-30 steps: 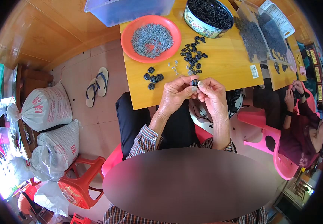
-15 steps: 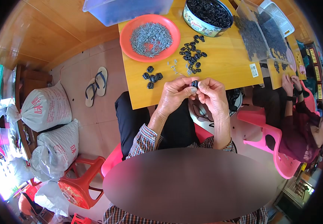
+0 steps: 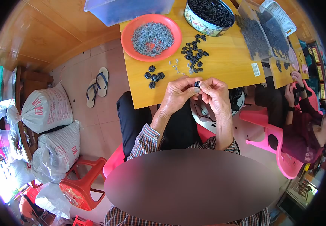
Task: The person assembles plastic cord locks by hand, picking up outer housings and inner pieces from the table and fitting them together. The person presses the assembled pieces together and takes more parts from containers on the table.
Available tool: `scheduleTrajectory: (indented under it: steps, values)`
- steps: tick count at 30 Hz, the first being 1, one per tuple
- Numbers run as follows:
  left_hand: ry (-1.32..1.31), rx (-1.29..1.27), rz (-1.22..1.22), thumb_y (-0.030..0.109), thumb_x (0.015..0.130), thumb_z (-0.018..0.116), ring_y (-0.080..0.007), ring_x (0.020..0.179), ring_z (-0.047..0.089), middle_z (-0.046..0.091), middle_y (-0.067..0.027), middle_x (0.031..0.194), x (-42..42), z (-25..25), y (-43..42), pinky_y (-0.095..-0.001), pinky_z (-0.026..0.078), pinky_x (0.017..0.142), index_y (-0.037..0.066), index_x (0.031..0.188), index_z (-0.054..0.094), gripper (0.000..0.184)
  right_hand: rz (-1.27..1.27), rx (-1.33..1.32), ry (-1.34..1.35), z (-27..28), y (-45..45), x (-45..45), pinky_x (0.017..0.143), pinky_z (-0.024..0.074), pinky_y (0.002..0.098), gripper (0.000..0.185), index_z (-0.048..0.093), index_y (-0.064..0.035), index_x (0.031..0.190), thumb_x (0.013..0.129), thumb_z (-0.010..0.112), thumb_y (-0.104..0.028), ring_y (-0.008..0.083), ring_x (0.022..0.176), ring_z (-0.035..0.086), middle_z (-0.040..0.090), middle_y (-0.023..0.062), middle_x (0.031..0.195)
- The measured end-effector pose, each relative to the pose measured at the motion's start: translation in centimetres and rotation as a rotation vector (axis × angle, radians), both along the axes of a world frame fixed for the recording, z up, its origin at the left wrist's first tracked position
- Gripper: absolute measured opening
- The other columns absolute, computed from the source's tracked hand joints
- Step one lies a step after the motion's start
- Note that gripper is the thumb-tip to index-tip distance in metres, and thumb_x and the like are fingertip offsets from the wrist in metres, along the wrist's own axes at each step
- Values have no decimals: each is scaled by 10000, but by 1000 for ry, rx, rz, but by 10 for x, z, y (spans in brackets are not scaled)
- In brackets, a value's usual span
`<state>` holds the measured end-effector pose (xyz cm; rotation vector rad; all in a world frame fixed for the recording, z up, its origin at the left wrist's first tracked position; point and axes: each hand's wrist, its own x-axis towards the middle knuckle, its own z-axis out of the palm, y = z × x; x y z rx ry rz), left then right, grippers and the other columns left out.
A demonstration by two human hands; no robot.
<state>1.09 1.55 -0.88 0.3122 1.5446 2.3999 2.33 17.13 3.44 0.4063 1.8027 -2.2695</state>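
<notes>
Between my two hands, just off the table's front edge, is a small black plastic piece (image 3: 197,84). My left hand (image 3: 178,94) pinches it from the left, and my right hand (image 3: 215,94) closes on it from the right. Several black pieces (image 3: 154,78) lie in a small group on the yellow table (image 3: 144,96), left of my hands. More loose black pieces (image 3: 195,56) and a few tiny grey pins (image 3: 176,67) lie beyond my fingertips. Many grey pins (image 3: 151,37) fill a red plate (image 3: 125,41).
A round tin (image 3: 197,25) of black parts stands at the back, beside a clear plastic bin (image 3: 129,9). Clear trays (image 3: 269,34) with dark pieces are at the right. Another person (image 3: 302,128) sits on the right by a pink chair (image 3: 261,124).
My hands stay almost in place around the black piece. The other person's hands have moved apart, one reaching up to the table at the right.
</notes>
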Motion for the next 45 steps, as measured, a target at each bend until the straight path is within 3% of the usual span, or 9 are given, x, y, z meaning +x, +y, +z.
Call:
scheduleTrajectory:
  steps: [9,12,17,22,32,40,45]
  values:
    - [-28,58,65,-23,852,633,-84,682,592,555,-16,840,17,8,-10,-219,516,626,-12,1141,625,289,51,-24,41,2,-12,10,479,430,182,165,632,-6,852,885,657,-166,55,523,530,615,32,681]
    - [23,30,88,-31,850,632,-91,707,598,567,-22,852,23,13,-28,-226,526,649,-13,1141,623,291,71,130,141,12,-29,23,531,472,187,184,612,2,925,898,643,-177,66,573,567,638,42,750]
    - [89,63,75,-67,825,642,-103,715,607,577,-27,855,35,30,-49,-233,535,666,-18,1130,623,310,125,332,211,45,-54,37,533,474,194,163,600,6,918,905,630,-154,68,588,577,633,41,741]
    - [109,115,93,-70,819,648,-112,721,619,591,-33,860,45,38,-64,-235,541,671,-23,1104,631,290,116,522,389,57,-76,51,507,401,175,152,539,-12,837,927,580,-128,31,562,479,575,8,720]
    - [43,327,92,-60,813,658,-137,743,629,602,-46,872,51,32,-77,-254,553,684,-33,1097,631,287,99,416,411,60,-99,60,518,391,173,127,529,-18,871,932,568,-123,29,579,468,563,4,726]
    - [69,334,92,-55,810,660,-149,732,625,592,-57,869,53,33,-80,-258,547,695,-40,1136,620,329,167,365,504,63,-96,62,597,461,185,153,563,13,1045,906,594,-43,61,673,558,617,42,834]
    - [70,315,72,-60,810,657,-149,742,629,603,-62,885,55,30,-80,-261,549,696,-38,1128,625,320,197,354,457,62,-89,63,600,466,184,155,564,15,1032,891,607,-34,60,676,562,618,42,828]
